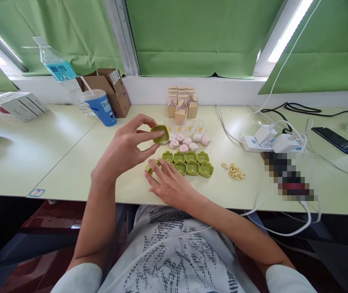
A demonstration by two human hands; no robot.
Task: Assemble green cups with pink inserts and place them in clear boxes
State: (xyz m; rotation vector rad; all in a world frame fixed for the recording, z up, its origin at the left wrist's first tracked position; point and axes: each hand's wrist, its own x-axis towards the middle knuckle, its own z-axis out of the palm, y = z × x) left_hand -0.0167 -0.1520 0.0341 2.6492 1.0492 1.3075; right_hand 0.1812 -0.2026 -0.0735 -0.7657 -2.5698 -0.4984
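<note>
Ok, L grip (125, 144) pinching green cup (161, 140); R grip (172, 184) (open/closed unclear) partly hides cup rows (192, 167); pink pcs (184, 148), boxes (181, 113) behind.

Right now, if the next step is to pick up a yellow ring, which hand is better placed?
Probably the right hand: it lies nearer the yellow rings, while the left hand is farther away and holds a green cup.

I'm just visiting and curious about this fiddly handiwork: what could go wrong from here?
The left hand holds a green cup above the table by its fingers, so it might slip. The right hand partly covers the close-set green cups and could nudge them askew. The rounded pink pieces might roll if bumped.
</note>
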